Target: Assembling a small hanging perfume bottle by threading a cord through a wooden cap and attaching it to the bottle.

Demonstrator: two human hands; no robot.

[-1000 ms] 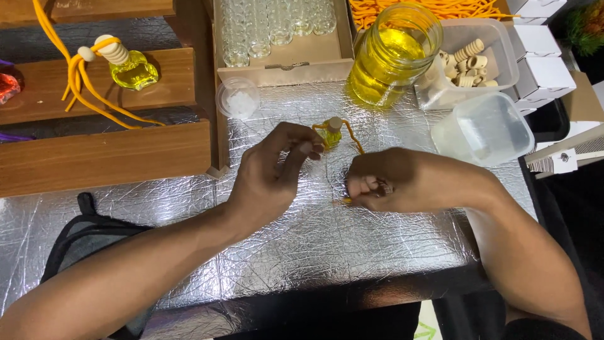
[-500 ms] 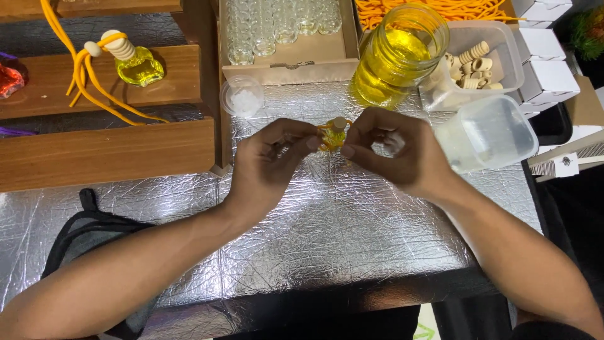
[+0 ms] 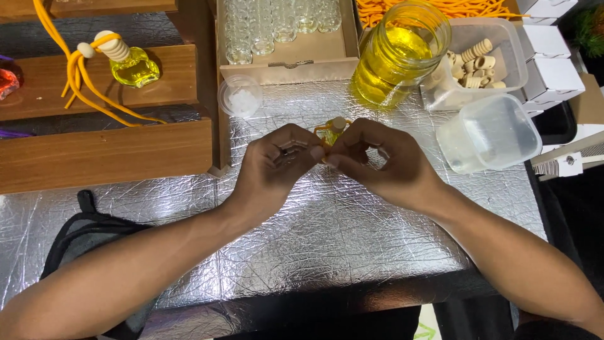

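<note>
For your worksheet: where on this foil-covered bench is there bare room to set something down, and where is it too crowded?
The foil surface is bare between the two forearms, from the hands to the near edge, and at left between the wooden rack and the black strap. It is crowded along the far edge: round lid, vial box, yellow jar, cap tub, upturned tub.

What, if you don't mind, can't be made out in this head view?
- Small bottle: mostly hidden by fingers of left hand and right hand; shape and fill unclear.
- Orange cords: cut off by top edge.
- Red object: cut off by left edge.
- Glass vials in box: tops cropped.
</note>
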